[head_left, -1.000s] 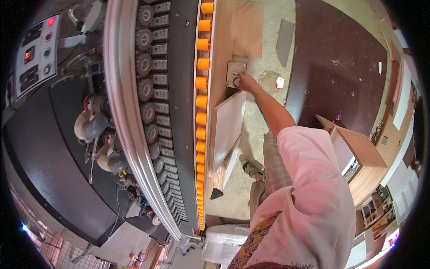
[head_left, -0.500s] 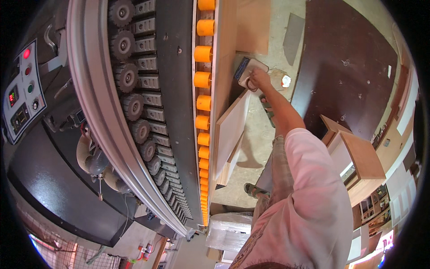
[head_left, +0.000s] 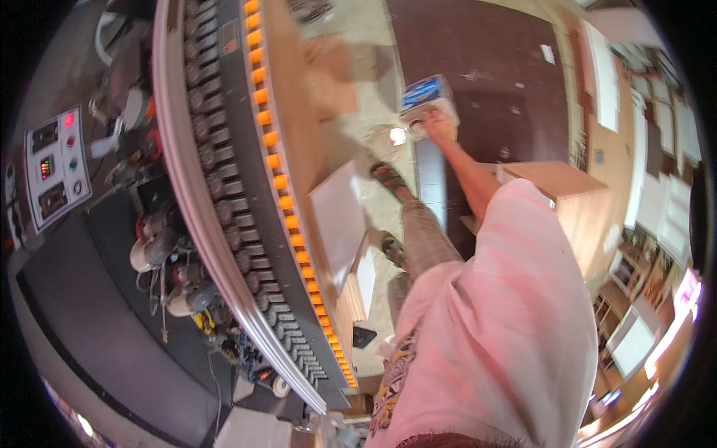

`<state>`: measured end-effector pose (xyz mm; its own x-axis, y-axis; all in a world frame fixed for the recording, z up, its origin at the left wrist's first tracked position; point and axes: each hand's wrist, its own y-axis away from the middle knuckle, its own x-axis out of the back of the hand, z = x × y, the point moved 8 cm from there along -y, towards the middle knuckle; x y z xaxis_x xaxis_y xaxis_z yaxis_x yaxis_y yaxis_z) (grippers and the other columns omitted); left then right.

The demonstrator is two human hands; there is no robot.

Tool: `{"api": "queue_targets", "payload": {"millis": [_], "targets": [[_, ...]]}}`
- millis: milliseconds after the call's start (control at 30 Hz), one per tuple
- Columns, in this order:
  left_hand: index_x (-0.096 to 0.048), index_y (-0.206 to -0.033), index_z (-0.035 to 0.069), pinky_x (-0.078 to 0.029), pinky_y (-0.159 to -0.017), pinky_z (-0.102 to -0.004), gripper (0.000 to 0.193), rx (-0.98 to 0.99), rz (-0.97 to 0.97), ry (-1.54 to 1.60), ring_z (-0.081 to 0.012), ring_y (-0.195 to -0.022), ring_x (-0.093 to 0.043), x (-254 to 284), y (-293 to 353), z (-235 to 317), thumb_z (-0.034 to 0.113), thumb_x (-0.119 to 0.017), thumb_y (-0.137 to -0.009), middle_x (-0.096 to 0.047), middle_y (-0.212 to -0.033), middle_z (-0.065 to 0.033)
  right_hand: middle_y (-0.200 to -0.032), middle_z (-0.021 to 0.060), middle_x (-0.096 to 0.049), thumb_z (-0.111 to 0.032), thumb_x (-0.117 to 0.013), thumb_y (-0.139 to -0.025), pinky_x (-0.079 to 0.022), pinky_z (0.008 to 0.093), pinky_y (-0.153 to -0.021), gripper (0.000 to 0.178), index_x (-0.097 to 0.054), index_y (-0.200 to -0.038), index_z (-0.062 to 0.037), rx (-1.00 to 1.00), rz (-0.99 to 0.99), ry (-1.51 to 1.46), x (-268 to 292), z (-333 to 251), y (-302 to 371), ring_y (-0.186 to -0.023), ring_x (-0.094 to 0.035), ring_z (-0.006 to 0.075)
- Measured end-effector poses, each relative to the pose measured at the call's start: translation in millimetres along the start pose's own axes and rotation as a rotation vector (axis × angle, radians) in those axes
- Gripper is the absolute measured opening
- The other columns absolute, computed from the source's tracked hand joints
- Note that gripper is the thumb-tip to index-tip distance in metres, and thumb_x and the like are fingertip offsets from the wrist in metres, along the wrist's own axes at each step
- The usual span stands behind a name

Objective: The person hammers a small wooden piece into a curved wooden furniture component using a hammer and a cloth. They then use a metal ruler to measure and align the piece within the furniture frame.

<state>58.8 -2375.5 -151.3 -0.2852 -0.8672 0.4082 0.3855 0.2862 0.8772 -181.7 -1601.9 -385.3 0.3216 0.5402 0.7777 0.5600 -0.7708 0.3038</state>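
Note:
My right hand (head_left: 439, 125), with the arm stretched out, grips the top of a pale boxy container (head_left: 426, 101) that has a blue patch on its far side. Motion blurs the fingers, but they are closed on its near edge. The container hangs beside the left edge of a large dark brown panel (head_left: 478, 67). I cannot make out what is inside it. My left hand is out of the picture.
To the left runs a long machine with orange rollers (head_left: 273, 160) and a control panel (head_left: 58, 168). White-faced boards (head_left: 340, 216) lean against its side. A wooden cabinet (head_left: 560, 187) stands near my right arm. A small white object (head_left: 397, 137) lies on the floor.
My right hand has carried the container rightward, from beside the machine to the brown panel's edge. The whole view has shifted, and my feet now show nearer the middle.

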Motion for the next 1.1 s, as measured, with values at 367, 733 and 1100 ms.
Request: {"api": "queue_targets", "payload": {"millis": [367,733,1100], "targets": [[-0.066,-0.119,-0.008,-0.053,-0.075,-0.0391,0.045,-0.47,-0.388,-0.257,-0.0257,-0.086,-0.067,-53,-83,74,0.023,-0.07,-0.086,-0.073,-0.102,-0.0166,-0.073,-0.001,-0.056,-0.045,-0.064,-0.099,-0.038,0.0281,-0.045,0.042,-0.064,-0.079,-0.0091,-0.417,0.43,-1.116,384,46,348,-0.056,-0.049,0.0082],[-0.066,-0.119,-0.008,-0.053,-0.074,-0.0376,0.045,-0.635,-0.679,-0.534,-0.0236,-0.084,-0.066,-172,-9,72,0.021,-0.071,-0.084,-0.072,-0.101,-0.0143,-0.064,0.0008,-0.059,-0.037,-0.064,-0.101,-0.036,0.0271,-0.043,0.039,-0.068,-0.078,-0.0058,-0.571,0.88,-0.961,553,237,604,-0.05,-0.051,0.0101],[-0.067,-0.109,-0.005,-0.052,-0.068,-0.033,0.035,-0.867,-0.675,-0.889,-0.0171,-0.076,-0.061,-317,103,103,0.016,-0.072,-0.081,-0.07,-0.097,-0.0106,-0.068,0.0072,-0.068,-0.029,-0.064,-0.098,-0.049,0.032,-0.049,0.035,-0.071,-0.078,-0.001,-0.583,1.009,-0.998,570,435,593,-0.056,-0.063,0.0161]]}}
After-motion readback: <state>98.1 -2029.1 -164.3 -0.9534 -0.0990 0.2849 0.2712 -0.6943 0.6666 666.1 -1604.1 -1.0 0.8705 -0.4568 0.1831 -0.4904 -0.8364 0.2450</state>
